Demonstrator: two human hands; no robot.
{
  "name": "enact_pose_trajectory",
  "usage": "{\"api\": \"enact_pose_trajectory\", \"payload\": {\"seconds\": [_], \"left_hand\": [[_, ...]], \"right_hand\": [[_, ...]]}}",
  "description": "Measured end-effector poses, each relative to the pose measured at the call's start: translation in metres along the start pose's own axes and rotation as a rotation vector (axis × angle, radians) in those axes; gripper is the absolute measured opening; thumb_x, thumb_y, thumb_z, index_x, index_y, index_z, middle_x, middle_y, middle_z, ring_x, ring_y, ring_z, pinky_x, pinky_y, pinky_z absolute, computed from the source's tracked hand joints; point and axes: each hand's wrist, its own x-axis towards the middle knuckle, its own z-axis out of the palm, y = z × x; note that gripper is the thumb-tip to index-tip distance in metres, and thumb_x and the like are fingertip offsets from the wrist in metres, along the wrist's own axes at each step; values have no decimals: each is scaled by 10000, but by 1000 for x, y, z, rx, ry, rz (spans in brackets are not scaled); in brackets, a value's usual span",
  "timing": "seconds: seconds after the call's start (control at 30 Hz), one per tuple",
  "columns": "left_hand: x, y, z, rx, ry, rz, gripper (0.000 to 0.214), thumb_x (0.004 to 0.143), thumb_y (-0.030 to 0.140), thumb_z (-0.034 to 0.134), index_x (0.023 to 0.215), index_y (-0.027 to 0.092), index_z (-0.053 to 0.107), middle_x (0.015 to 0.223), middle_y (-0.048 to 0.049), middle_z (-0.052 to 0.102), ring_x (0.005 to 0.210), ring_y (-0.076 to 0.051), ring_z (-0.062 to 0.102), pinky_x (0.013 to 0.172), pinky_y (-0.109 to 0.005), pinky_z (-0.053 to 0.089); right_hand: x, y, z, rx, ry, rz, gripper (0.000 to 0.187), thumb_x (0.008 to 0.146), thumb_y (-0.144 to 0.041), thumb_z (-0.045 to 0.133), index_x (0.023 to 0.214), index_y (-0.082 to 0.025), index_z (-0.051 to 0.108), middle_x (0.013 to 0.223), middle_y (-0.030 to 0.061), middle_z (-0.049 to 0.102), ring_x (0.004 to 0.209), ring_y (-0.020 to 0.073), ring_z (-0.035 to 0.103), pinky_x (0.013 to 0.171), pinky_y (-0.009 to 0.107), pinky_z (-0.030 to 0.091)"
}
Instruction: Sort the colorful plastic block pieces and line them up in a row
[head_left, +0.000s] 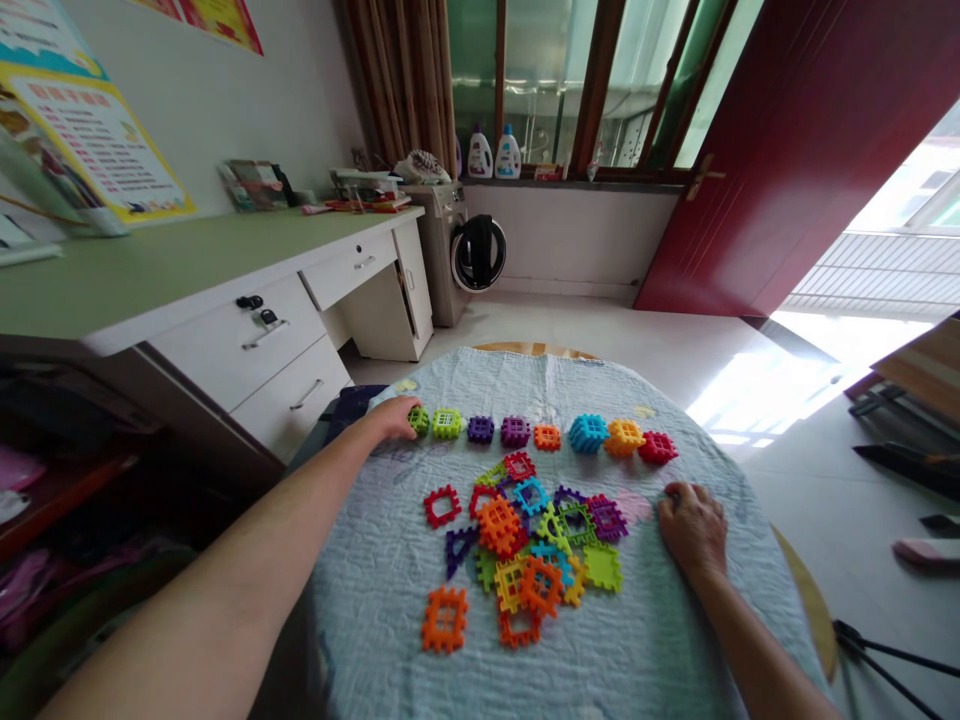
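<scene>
The left grip touches the dark green block, though I cannot tell whether it is closed around it. Rightward runs a block row (lime nearest). The right grip, fingers curled in, rests on the surface, loose pieces left of it.

On the cloth over our table, a row of blocks runs left to right along the far side, our left fingers at the leftmost block. Before the row lies a heap of pieces, one loose piece nearer us on its left. Our right fingers rest right of the heap. Drawers stand to our left, a washing machine beyond the table, a door behind, to the right.
</scene>
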Motion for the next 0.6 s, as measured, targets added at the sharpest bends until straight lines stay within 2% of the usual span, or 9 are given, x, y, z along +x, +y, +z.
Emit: {"api": "enact_pose_trajectory", "payload": {"seconds": [0.23,0.4,0.5,0.6], "left_hand": [[-1,0,1,12,-18,-7,571,563,187,671,1131,190,622,1189,-81,685,1097,-276,635,931,-307,489],[-2,-1,4,6,-22,6,639,565,187,667,1199,183,586,1260,-87,644,1170,-267,601,997,-292,459],[-6,0,4,6,78,3,809,556,226,718,1330,152,492,1423,-139,506,1308,-302,499,1101,-323,385],[-23,11,2,4,280,22,875,591,289,753,1391,161,423,1492,-157,399,1383,-339,399,1172,-396,306]], "right_hand": [[0,0,0,6,-7,-1,288,835,-271,466,1027,-177,658,1102,117,619,1014,270,521,895,381,394],[0,-1,-1,0,-14,12,290,841,-278,457,1024,-178,659,1108,120,616,1000,273,516,885,386,395],[0,-2,-2,3,-21,19,291,846,-282,454,1029,-178,656,1115,120,614,1004,273,514,887,386,393],[0,-3,-3,11,-25,20,292,845,-280,452,1029,-176,655,1115,120,612,1010,273,512,892,384,391]]}}
